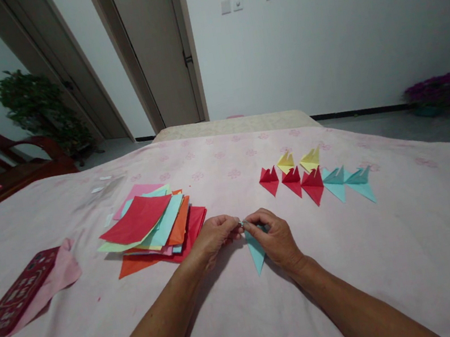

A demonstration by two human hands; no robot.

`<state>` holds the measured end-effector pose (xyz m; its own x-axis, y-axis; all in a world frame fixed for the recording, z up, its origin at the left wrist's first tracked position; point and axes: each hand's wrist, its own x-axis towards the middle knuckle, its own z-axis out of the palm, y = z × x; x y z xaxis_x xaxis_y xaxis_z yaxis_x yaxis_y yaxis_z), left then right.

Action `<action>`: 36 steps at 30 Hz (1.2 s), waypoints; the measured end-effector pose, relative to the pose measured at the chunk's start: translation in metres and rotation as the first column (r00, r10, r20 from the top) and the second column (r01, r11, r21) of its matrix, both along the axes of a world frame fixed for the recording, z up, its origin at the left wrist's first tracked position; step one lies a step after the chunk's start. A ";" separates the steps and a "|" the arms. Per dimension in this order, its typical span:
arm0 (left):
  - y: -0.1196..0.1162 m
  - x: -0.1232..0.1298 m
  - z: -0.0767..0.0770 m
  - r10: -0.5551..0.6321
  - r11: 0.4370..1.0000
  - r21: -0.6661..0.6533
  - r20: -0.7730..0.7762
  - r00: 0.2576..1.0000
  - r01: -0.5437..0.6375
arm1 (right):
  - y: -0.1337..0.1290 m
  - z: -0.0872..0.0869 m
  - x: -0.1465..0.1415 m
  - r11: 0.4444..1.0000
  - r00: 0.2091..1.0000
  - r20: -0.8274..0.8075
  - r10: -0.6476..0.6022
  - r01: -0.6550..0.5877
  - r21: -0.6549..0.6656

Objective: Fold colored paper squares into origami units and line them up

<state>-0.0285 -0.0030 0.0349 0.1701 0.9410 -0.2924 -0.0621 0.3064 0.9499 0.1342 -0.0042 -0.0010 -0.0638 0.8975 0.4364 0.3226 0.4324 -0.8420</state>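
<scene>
Both of my hands meet over a light-blue folded paper piece [257, 252], whose pointed end hangs down toward me. My left hand [220, 235] pinches its small upper tip between thumb and finger. Close against it, my right hand [275, 239] grips the same paper from the right, covering much of it. To the right stand finished-looking folded paper birds: red ones [312, 185], light-blue ones [359, 183] and yellow ones [310, 160]. Left of my hands lies a loose stack of coloured paper sheets [137, 219], with a red sheet on top.
A pink flowered cloth [241, 315] covers the table. At the left lie a dark red patterned packet [17, 295] with pink material under it and a clear plastic bag [102, 192]. Beyond are a wooden chair [2, 151], a green plant [36, 108] and purple flowers [446, 86].
</scene>
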 end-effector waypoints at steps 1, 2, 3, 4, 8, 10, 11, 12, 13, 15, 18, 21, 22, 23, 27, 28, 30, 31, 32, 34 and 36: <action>0.000 0.000 0.000 0.000 1.000 -0.004 0.006 1.000 0.000 | 0.000 0.000 0.000 1.000 1.000 0.002 0.000 0.000 0.000; 0.000 0.000 0.000 0.000 1.000 -0.007 0.010 1.000 0.000 | 0.000 0.000 0.000 1.000 1.000 0.004 0.000 0.000 0.001; 0.000 0.000 0.000 -0.001 1.000 -0.010 0.014 1.000 0.001 | 0.000 0.001 -0.001 1.000 1.000 0.006 -0.001 0.001 0.005; 0.000 -0.001 0.000 -0.003 1.000 -0.013 0.016 1.000 0.003 | 0.000 0.001 -0.001 1.000 1.000 0.008 -0.003 0.003 0.009; 0.000 -0.001 0.003 -0.022 1.000 -0.006 0.014 1.000 0.022 | -0.001 0.000 0.000 1.000 1.000 0.022 -0.011 0.010 0.027; 0.000 -0.001 0.005 -0.026 1.000 0.012 -0.015 1.000 0.027 | -0.001 -0.001 0.000 0.999 1.000 0.026 -0.016 0.016 0.035; -0.001 -0.001 0.006 -0.026 0.999 0.023 -0.038 0.999 0.026 | -0.001 -0.001 0.000 0.999 1.000 0.026 -0.018 0.017 0.037; -0.001 0.000 0.007 -0.019 0.999 0.035 -0.064 0.998 0.022 | -0.001 -0.001 0.001 0.999 0.999 0.026 -0.018 0.017 0.038; -0.001 0.000 0.008 -0.012 0.999 0.044 -0.089 0.996 0.016 | -0.001 0.000 0.001 0.999 0.999 0.027 -0.018 0.017 0.038; -0.002 0.001 0.010 -0.002 0.998 0.056 -0.122 0.993 0.009 | -0.002 0.001 0.001 0.999 0.999 0.032 -0.018 0.016 0.040; -0.003 0.002 0.011 0.008 0.998 0.056 -0.131 0.991 0.000 | -0.002 0.003 0.001 0.999 0.999 0.036 -0.020 0.019 0.040; -0.002 0.003 0.009 0.018 0.998 0.057 -0.118 0.993 -0.011 | -0.002 0.004 0.000 0.999 1.000 0.025 -0.019 0.018 0.034; -0.002 0.003 0.007 0.025 0.998 0.064 -0.114 0.993 -0.017 | -0.002 0.004 -0.001 0.999 1.000 0.019 -0.019 0.018 0.031; -0.001 0.003 0.006 0.033 0.997 0.074 -0.112 0.993 -0.025 | -0.002 0.003 -0.001 0.999 1.000 0.013 -0.021 0.020 0.030; 0.000 0.002 0.001 0.035 0.994 0.103 -0.110 0.993 -0.024 | -0.002 0.003 -0.001 0.999 0.999 0.007 -0.031 0.031 0.032; 0.000 0.002 0.000 0.035 0.994 0.108 -0.106 0.994 -0.024 | -0.002 0.004 -0.001 0.999 0.999 0.010 -0.033 0.033 0.033; -0.001 0.003 -0.001 0.052 0.991 0.130 -0.102 0.993 -0.038 | -0.002 0.004 -0.001 0.999 0.999 0.019 -0.033 0.032 0.033; -0.001 0.003 -0.001 0.066 0.988 0.145 -0.105 0.992 -0.050 | -0.002 0.004 -0.001 0.999 0.999 0.022 -0.034 0.033 0.035; -0.002 0.004 -0.001 0.078 0.985 0.161 -0.112 0.991 -0.059 | -0.002 0.004 -0.001 0.999 0.999 0.026 -0.033 0.032 0.036; -0.003 0.005 -0.001 0.088 0.981 0.186 -0.127 0.988 -0.064 | -0.002 0.004 -0.001 0.999 0.999 0.027 -0.033 0.032 0.035; -0.003 0.005 -0.001 0.094 0.977 0.205 -0.145 0.985 -0.063 | -0.002 0.004 -0.002 0.999 0.999 0.019 -0.031 0.030 0.035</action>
